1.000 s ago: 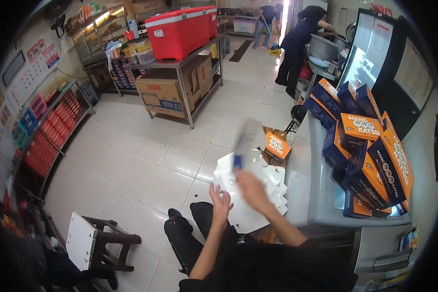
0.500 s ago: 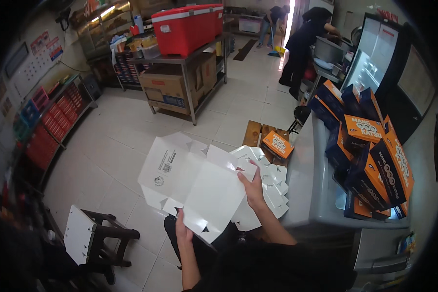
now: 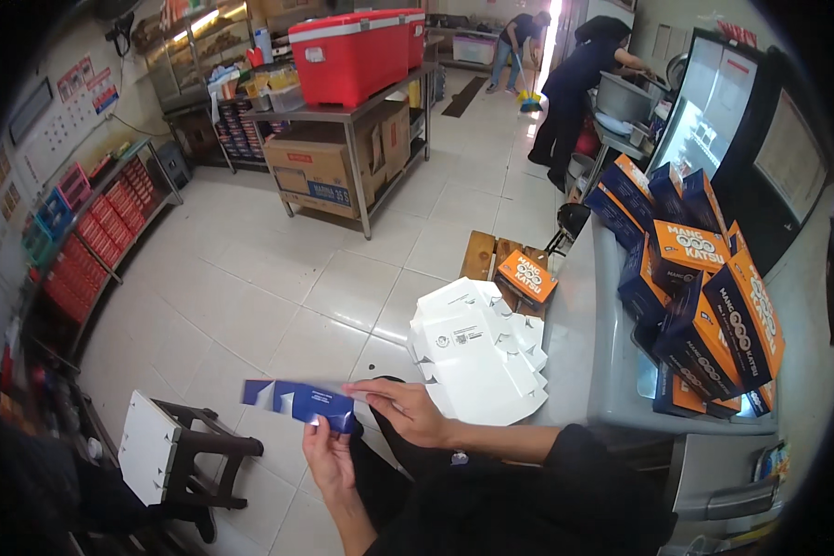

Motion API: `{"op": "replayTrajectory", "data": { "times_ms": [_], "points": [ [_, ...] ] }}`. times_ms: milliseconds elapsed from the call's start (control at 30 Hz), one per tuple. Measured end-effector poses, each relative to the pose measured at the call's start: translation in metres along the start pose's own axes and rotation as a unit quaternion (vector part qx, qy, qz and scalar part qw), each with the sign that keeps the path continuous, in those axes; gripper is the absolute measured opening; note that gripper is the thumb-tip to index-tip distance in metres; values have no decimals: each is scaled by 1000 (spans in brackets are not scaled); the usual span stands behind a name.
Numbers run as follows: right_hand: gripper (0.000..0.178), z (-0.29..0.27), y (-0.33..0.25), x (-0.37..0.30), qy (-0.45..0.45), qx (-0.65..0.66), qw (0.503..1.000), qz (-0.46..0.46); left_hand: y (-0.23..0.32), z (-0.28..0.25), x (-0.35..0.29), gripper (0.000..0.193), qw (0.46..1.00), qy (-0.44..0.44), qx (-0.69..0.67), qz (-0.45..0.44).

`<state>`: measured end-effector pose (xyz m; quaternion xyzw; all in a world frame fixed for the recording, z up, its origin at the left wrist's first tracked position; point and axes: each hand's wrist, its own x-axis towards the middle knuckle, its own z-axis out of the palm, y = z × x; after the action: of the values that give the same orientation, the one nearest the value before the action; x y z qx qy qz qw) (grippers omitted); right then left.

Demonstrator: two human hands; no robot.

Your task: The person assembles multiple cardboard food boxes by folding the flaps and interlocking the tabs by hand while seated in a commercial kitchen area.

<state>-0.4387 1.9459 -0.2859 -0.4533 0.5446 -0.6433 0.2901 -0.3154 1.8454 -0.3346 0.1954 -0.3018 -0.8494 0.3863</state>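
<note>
A folding carton blank [image 3: 317,402] is held almost edge-on over my lap, its dark blue printed side showing with slots and flaps at the left end. My left hand [image 3: 331,459] grips its lower edge, thumb against the blue face. My right hand [image 3: 408,410] lies along its right end, fingers closed over the pale edge; the exact finger contact is partly hidden. To the right, a stack of flat white carton blanks [image 3: 482,361] rests on a wooden stool [image 3: 478,252]. Beside that stack sits a folded orange and blue box [image 3: 526,278].
Many folded orange and blue boxes [image 3: 704,296] pile up on a grey chest [image 3: 579,343] at right. A dark stool [image 3: 195,445] stands at lower left. Ahead, a metal table [image 3: 347,116] carries red coolers [image 3: 352,56]. Two people work at the back, one holding a broom [image 3: 528,100].
The carton blank has turned from its open white inside to its blue outside, nearly edge-on, and moved lower left. My right hand has come leftward with it, uncovering the stack.
</note>
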Motion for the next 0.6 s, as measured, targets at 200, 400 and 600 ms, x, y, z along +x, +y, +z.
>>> {"op": "replayTrajectory", "data": {
  "times_ms": [200, 400, 600],
  "points": [
    [38, 26, 21, -6, -26, -284, 937, -203, -19, 13, -9, 28, 992, 29, 29, 119],
    [43, 25, 14, -9, 53, -313, 923, -216, -28, 12, -26, 30, 997, -21, 32, 67],
    [39, 22, 9, -6, 40, -272, 959, -72, -8, 11, -21, 25, 992, -12, 111, 56]
  ]
}}
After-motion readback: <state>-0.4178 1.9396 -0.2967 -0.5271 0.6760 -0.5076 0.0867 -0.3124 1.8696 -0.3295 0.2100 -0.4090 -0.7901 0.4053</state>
